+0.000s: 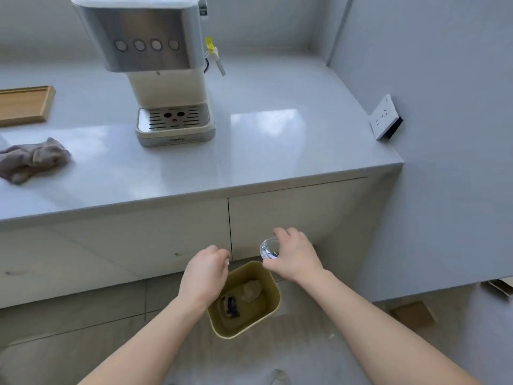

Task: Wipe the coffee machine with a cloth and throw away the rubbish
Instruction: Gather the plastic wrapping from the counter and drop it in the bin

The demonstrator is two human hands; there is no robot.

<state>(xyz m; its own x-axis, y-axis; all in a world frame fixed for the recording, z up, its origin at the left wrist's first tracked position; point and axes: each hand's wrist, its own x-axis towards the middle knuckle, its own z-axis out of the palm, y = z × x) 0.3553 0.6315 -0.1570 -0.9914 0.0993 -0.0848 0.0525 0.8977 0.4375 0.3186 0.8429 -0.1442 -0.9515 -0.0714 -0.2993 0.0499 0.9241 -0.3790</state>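
Observation:
A cream and steel coffee machine stands on the grey counter. A crumpled grey-brown cloth lies on the counter at the left edge. On the floor below stands an olive bin holding a brown scrap and a dark scrap. My right hand grips a small clear plastic cup, tipped on its side above the bin's far rim. My left hand hovers over the bin's left side, fingers pinched on a small white scrap.
A wooden tray sits on the counter at the far left. A white wall socket juts from the right wall. Cupboard doors face me under the counter. Brown cardboard lies on the floor at right.

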